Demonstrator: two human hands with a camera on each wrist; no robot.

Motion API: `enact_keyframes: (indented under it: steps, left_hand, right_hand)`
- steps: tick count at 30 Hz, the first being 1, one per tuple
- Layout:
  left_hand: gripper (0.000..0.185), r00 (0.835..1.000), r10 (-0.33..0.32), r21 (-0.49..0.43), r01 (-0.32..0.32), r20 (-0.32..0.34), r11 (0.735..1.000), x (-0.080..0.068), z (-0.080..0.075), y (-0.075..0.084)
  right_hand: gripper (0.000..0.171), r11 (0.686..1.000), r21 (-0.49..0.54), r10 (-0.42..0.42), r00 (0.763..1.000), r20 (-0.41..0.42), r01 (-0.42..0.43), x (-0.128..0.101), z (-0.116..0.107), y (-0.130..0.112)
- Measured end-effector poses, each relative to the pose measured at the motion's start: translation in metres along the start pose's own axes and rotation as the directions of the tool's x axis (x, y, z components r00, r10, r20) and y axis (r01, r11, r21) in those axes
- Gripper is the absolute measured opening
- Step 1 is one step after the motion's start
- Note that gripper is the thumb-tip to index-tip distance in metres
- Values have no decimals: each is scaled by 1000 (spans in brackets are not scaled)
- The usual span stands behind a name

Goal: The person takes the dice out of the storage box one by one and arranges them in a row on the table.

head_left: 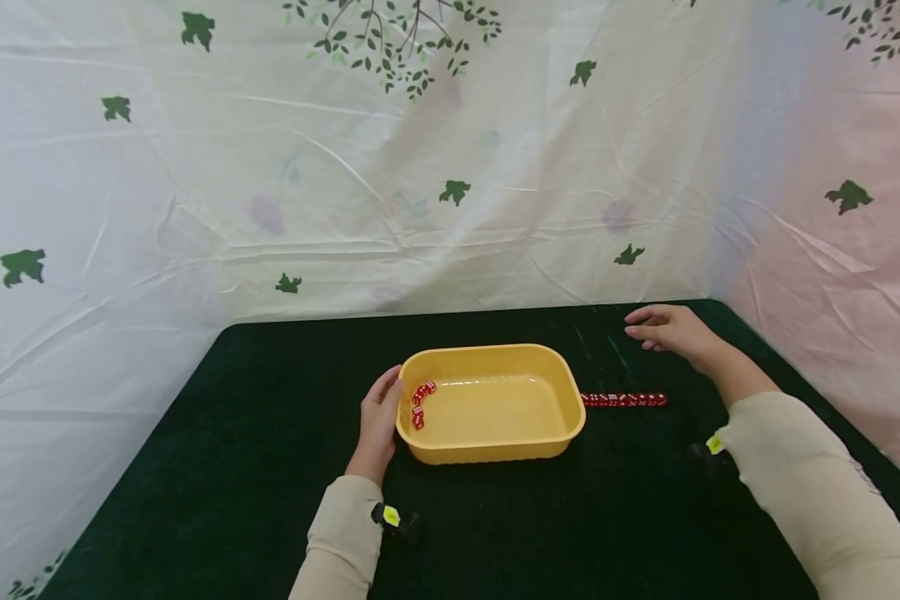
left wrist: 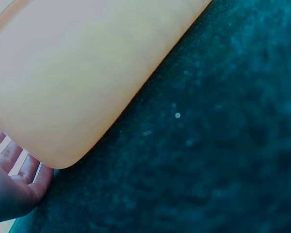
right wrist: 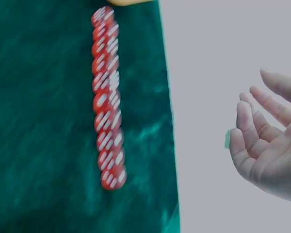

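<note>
A yellow plastic basin stands on the dark green cloth. My left hand rests against the outside of its left end, fingers lying along the wall; in the left wrist view those fingers show beside the basin's rounded corner. Inside, several red dice with white pips lie in a curved line at the left end. A straight row of red dice runs from the basin's right side; it looks blurred in the right wrist view. Above and right of that row is my right hand, fingers loosely bent, holding nothing.
Dark green cloth covers the table, whose far edge lies a short way behind the basin. White fabric with green leaf prints hangs behind and along both sides. A small black wrist device sits on the left sleeve.
</note>
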State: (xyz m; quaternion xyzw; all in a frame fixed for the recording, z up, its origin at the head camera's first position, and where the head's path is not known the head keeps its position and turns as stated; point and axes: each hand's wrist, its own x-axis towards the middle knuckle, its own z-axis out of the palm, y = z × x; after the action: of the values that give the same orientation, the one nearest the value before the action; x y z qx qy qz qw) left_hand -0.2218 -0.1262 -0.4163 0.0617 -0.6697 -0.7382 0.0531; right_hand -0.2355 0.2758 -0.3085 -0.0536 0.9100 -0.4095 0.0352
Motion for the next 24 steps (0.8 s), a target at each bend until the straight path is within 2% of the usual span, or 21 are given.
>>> enact_keyframes:
  steps: [10, 24]
  left_hand:
    - [36, 1000, 0, -2, 0, 0, 1000, 1, 0, -1]
    - [36, 1000, 5, 0, -5, -4, 1000, 3, 2, -2]
  right_hand:
    - [48, 998, 66, -16, 1000, 17, 14, 24, 24, -42]
    - [35, 985, 136, -110, 993, 37, 104, 48, 72, -81]
